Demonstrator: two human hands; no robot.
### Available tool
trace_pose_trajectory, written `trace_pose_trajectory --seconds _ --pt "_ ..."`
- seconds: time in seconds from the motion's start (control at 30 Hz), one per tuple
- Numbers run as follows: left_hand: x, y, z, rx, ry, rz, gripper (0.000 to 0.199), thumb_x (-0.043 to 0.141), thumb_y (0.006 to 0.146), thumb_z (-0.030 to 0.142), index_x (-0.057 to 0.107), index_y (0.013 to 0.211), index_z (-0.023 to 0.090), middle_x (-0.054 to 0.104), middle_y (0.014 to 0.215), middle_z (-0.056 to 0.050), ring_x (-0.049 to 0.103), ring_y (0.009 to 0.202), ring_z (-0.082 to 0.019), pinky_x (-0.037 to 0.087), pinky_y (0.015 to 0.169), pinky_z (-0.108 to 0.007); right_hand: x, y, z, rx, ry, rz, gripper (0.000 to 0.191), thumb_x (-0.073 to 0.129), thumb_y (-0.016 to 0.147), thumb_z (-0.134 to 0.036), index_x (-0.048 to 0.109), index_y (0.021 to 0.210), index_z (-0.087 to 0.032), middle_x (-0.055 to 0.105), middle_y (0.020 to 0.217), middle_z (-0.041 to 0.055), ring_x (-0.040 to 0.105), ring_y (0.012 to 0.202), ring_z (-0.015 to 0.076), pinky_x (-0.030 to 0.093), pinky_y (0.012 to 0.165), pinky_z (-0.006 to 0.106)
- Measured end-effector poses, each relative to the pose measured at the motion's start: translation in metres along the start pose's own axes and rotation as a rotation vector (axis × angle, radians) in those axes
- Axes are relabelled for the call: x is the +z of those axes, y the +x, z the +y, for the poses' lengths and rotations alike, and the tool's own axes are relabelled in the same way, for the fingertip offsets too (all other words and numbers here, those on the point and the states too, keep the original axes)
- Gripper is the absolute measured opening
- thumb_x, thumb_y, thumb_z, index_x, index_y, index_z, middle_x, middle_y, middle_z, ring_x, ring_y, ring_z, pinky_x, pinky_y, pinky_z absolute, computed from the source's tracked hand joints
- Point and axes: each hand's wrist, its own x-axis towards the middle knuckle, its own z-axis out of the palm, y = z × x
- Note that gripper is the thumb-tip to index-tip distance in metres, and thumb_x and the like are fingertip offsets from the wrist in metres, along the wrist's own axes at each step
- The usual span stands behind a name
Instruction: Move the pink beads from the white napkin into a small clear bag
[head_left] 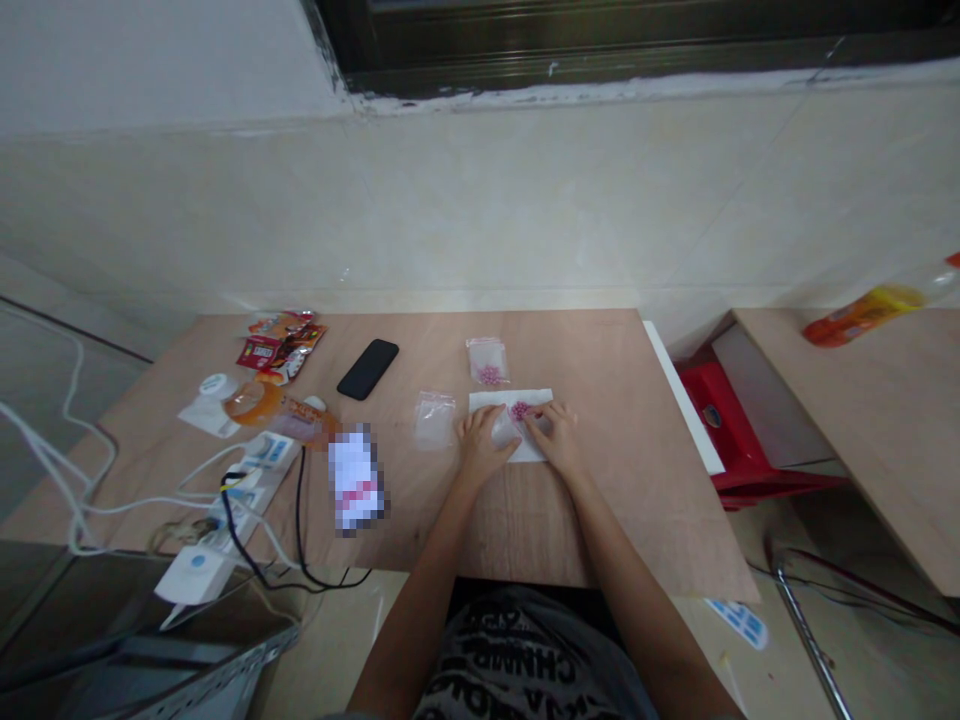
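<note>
A white sheet of paper [535, 452] lies on the wooden table, with a small heap of pink beads [519, 411] near its upper middle. My left hand [481, 442] rests on the sheet's left part, fingers curled around what looks like a clear plastic bag [505, 430]. From the other side my right hand [556, 437] reaches in, thumb and forefinger drawn close together at the heap's right edge. What lies between those fingertips is too small to tell. Just behind the sheet lies a zip bag with pink beads [489, 362]. Left of my left hand is a flat clear bag [435, 420].
On the left are a black phone [368, 369], a blurred-out bright screen [356, 481], an orange drink bottle [277, 408], snack packets [281, 345] and a power strip [232, 515] with trailing cables. A red stool [731, 430] stands between this table and another at right.
</note>
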Motion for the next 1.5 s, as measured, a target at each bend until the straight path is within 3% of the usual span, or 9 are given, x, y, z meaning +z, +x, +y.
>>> trace_pose_trajectory --seconds 0.3,0.5,0.63,1.0,1.33,1.5 --pt "-0.002 0.0 0.002 0.015 -0.011 -0.018 0.062 0.074 0.074 0.046 0.054 0.13 0.029 0.058 0.131 -0.006 0.05 0.121 -0.026 0.029 0.106 -0.042 0.001 0.001 0.004 -0.103 0.083 -0.151 0.023 0.055 0.091 -0.042 0.071 0.093 -0.025 0.07 0.097 0.0049 0.056 0.095 0.0223 0.036 0.088 0.038" --pt "-0.004 0.0 0.004 -0.023 -0.016 -0.011 0.062 0.075 0.072 0.043 0.054 0.129 0.029 0.058 0.13 -0.005 0.05 0.121 -0.025 0.03 0.106 -0.041 0.004 0.0 0.008 0.105 -0.11 0.018 0.029 0.048 0.094 -0.038 0.069 0.106 -0.023 0.067 0.101 0.0078 0.052 0.098 0.0241 0.034 0.087 0.039" --pt "-0.007 0.001 0.006 -0.05 -0.022 -0.032 0.062 0.074 0.073 0.044 0.053 0.129 0.03 0.058 0.131 -0.004 0.049 0.123 -0.025 0.029 0.108 -0.041 0.006 0.0 0.007 0.177 -0.249 0.026 0.03 0.048 0.093 -0.036 0.068 0.113 -0.025 0.063 0.106 0.0094 0.048 0.101 0.0266 0.033 0.085 0.04" --pt "-0.008 -0.001 0.006 -0.055 -0.016 -0.019 0.061 0.074 0.073 0.044 0.054 0.129 0.031 0.058 0.131 -0.005 0.05 0.122 -0.026 0.03 0.107 -0.042 0.013 0.001 0.01 0.119 -0.261 0.111 0.03 0.049 0.092 -0.043 0.072 0.104 -0.027 0.057 0.104 0.011 0.044 0.097 0.0273 0.032 0.082 0.041" --pt "-0.006 -0.001 0.003 -0.028 -0.023 0.011 0.06 0.071 0.074 0.048 0.054 0.129 0.03 0.059 0.13 -0.005 0.051 0.12 -0.025 0.033 0.105 -0.041 0.011 0.002 0.006 0.171 -0.285 0.078 0.029 0.049 0.092 -0.043 0.071 0.098 -0.025 0.057 0.105 0.0117 0.044 0.098 0.0279 0.03 0.083 0.041" --pt "-0.005 -0.002 0.003 -0.017 -0.034 0.025 0.059 0.071 0.075 0.047 0.054 0.129 0.03 0.06 0.128 -0.005 0.052 0.12 -0.025 0.032 0.105 -0.041 0.013 0.001 0.008 0.135 -0.294 0.131 0.03 0.048 0.093 -0.043 0.07 0.095 -0.024 0.058 0.102 0.0114 0.045 0.096 0.0269 0.031 0.081 0.039"
